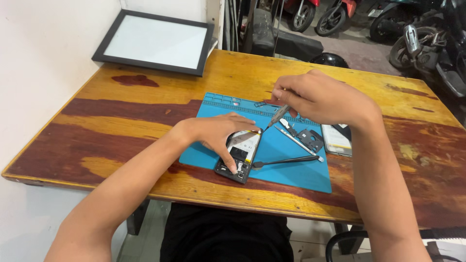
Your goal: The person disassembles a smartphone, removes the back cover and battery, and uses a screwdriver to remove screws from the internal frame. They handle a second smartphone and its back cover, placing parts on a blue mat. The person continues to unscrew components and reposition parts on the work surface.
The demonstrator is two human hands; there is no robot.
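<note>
An opened smartphone with its back off lies on a blue repair mat. My left hand presses down on the phone's left side, thumb near its lower edge. My right hand holds a small screwdriver pointing down-left, its tip at the phone's top corner.
On the mat lie metal tweezers, a black spudger and a small dark phone part. A phone back cover rests at the mat's right edge. A black-framed panel leans at the back left of the wooden table. Motorbikes stand beyond.
</note>
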